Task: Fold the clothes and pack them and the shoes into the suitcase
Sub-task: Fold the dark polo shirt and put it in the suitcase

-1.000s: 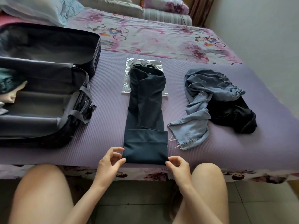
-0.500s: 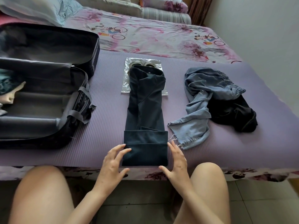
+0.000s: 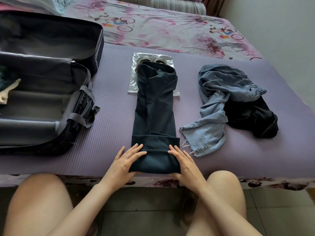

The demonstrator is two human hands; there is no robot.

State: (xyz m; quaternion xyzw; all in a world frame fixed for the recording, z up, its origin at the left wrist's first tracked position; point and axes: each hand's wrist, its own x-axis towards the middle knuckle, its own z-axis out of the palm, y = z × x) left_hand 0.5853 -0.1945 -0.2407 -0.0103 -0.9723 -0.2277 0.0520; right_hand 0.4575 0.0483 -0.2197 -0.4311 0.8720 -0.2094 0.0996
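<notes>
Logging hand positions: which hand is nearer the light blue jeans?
Right. The right hand rests on the right edge of the dark trousers, beside the frayed hem of the light blue jeans; the left hand rests on the trousers' left edge, farther away.

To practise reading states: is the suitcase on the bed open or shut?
Open. The suitcase lies flat with its lid raised at the back, so the grey lining and straps inside show.

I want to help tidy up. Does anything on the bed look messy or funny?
Yes. The light blue jeans lie crumpled partly over a black garment, and their hem is frayed. The dark trousers cover most of the shoes in their silver bag.
</notes>
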